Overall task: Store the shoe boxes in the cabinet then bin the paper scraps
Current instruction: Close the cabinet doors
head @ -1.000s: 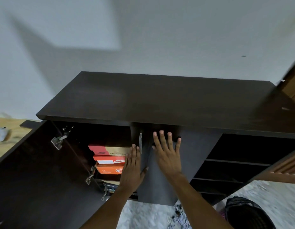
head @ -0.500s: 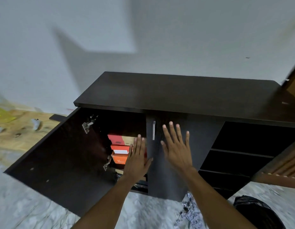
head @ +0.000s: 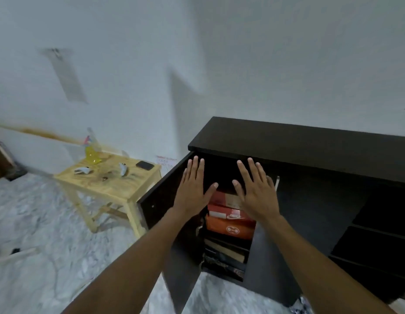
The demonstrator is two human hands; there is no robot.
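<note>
Left hand (head: 192, 191) and right hand (head: 257, 197) have spread apart, fingers straight, onto two doors (head: 156, 205) (head: 310, 223) flanking three shoe boxes (head: 231, 223).

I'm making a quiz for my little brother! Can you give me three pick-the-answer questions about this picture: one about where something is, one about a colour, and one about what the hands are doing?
1. Where is the small wooden table?
A. on the floor, left of the cabinet in the picture
B. on top of it
C. inside it

2. What colour is the shoe box with the round white logo?
A. blue
B. green
C. orange

3. How are the left hand and the right hand?
A. both gripping a box
B. both open, with straight fingers
C. one pinching paper

Answers:
1 A: its legs stand on the marble floor beside the cabinet.
2 C: its front is plainly orange.
3 B: all the fingers are spread flat and hold nothing.
</note>
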